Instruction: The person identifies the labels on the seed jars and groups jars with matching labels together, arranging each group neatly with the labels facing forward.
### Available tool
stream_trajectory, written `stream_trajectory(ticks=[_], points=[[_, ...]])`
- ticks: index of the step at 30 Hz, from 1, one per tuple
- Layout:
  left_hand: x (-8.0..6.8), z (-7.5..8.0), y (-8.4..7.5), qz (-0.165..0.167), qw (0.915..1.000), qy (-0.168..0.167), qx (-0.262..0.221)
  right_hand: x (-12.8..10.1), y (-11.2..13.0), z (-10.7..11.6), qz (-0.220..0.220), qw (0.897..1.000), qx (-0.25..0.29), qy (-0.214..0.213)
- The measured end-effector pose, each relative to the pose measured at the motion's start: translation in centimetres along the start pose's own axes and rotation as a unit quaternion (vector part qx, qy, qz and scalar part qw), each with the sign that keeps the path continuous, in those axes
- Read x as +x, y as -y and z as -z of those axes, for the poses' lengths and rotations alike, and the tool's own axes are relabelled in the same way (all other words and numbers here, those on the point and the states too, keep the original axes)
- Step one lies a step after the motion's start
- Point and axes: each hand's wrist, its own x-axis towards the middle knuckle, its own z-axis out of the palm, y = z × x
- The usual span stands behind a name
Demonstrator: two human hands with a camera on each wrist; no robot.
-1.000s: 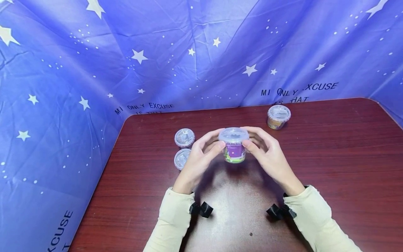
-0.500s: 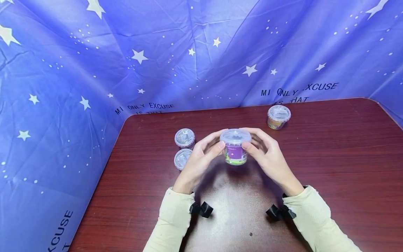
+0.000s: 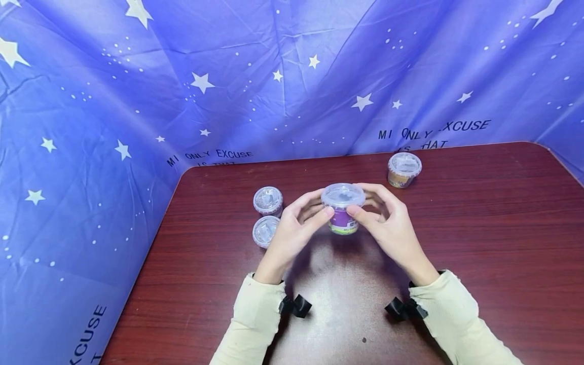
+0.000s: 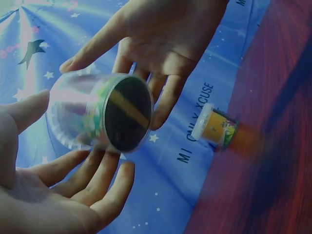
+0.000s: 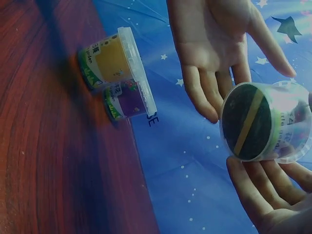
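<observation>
Purple cup held above the table; both hands pinch it with fingertips.

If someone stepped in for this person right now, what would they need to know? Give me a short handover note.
Left hand: thumb and fingers hold the left side of the small clear-lidded plastic cup with the purple label.
Right hand: holds the same cup from the right; the cup is lifted above the dark red wooden table.
Elsewhere: two similar lidded cups stand left of the hands; an orange-labelled lidded cup stands at the far right, near the blue starry cloth.
Done: all four lids appear to be on.
Left: the held cup is not yet set down.
</observation>
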Motion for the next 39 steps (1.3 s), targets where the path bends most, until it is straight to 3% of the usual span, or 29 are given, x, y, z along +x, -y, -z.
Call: stream_trajectory(ticks=[17,24,28,39], points=[[0.0,0.1,0.0,-0.005,0.9999,-0.015,-0.003,-0.1,0.2,-0.1,0.012,1.000,-0.016,0.015],[-0.1,0.4,-0.2,0.004,0.9998,0.008,-0.017,-0.1,0.3,0.1,0.022,0.999,-0.017,0.025],[-0.2,0.5,-0.2,0.003,0.9996,0.020,-0.020,-0.1,0.3,0.2,0.017,0.999,-0.036,0.032],[-0.1,0.8,-0.1,-0.009,0.9969,0.063,-0.048,-0.1,0.5,0.3,0.028,0.998,-0.025,0.058]])
